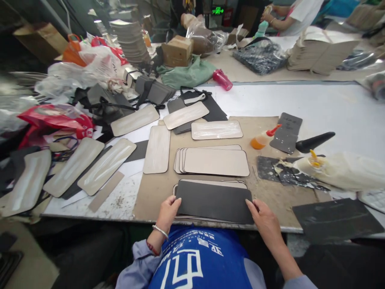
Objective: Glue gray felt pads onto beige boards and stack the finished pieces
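Observation:
A dark grey rectangular panel with rounded corners (214,201) lies over a stack of beige panels at the table's front edge. My left hand (169,209) pinches its left edge between thumb and fingers. On the opposite edge, my right hand (263,218) grips the same panel. Just beyond it is a fanned stack of beige panels (215,161) with dark rims. Several pale panels with glossy streaks surround the stack, among them an upright one (157,149) to the left and a sideways one (217,130) behind.
To the right are an orange glue bottle with a red nozzle (262,138), a black tapered tool (315,142) and a whitish bag with a yellow nozzle (339,170). Plastic bags (81,70) crowd the left. A pink cup (222,79) lies behind. Another person (296,20) is across the table.

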Tool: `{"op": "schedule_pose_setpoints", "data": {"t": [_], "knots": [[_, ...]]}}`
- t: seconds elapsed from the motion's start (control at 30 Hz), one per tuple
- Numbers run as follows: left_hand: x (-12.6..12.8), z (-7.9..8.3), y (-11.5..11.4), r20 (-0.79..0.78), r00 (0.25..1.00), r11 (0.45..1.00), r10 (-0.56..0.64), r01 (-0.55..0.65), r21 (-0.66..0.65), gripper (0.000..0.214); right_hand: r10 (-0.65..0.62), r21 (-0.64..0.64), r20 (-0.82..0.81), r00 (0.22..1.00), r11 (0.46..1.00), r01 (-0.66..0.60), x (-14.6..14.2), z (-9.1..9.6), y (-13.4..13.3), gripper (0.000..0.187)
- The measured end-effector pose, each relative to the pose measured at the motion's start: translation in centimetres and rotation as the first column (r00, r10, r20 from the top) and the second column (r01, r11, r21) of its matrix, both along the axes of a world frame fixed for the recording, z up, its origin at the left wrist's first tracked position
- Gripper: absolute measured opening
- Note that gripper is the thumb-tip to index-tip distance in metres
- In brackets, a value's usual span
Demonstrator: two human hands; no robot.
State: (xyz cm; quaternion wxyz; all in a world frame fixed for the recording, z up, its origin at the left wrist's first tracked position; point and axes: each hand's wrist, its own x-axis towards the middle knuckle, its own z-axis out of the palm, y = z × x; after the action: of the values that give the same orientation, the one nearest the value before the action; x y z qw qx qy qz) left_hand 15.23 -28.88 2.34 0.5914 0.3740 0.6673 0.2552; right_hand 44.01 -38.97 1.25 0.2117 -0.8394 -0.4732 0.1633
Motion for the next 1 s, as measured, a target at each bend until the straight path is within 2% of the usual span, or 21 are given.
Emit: {"op": "schedule_pose_setpoints", "data": {"t": [0.13, 0.27, 0.4, 0.6, 0.77, 1.0], "knots": [[0.1, -1.8, 0.5, -0.281, 0.956, 0.993, -0.077, 0.099, 0.064, 0.028, 0.036, -0.046, 0.111, 0.993, 0.998, -0.031, 0.7, -1.2, 0.6, 0.053], [0.3, -2.0, 0.7, -0.406, 0.911, 0.992, -0.075, 0.111, 0.066, 0.022, 0.066, -0.045, 0.137, 0.988, 0.997, -0.06, 1.2, -2.4, 0.8, 0.057], [0.5, -1.9, 0.8, -0.433, 0.898, 0.991, -0.077, 0.118, 0.069, 0.022, 0.079, -0.068, 0.113, 0.99, 0.995, -0.071, 1.5, -3.0, 1.0, 0.059], [0.1, -2.4, 0.8, -0.472, 0.876, 0.988, -0.094, 0.14, 0.062, 0.022, 0.064, -0.081, 0.066, 0.996, 0.995, -0.059, 1.1, -3.0, 1.1, 0.055], [-0.3, -3.1, 0.9, -0.463, 0.875, 0.98, -0.144, 0.193, 0.059, 0.024, 0.01, -0.116, 0.039, 0.999, 0.993, -0.005, 0.8, -2.9, 1.5, 0.048], [-0.6, -3.3, 1.0, -0.435, 0.886, 0.978, -0.158, 0.2, 0.052, 0.024, -0.033, -0.189, 0.035, 0.999, 0.981, 0.039, 0.6, -2.8, 1.7, 0.042]]}}
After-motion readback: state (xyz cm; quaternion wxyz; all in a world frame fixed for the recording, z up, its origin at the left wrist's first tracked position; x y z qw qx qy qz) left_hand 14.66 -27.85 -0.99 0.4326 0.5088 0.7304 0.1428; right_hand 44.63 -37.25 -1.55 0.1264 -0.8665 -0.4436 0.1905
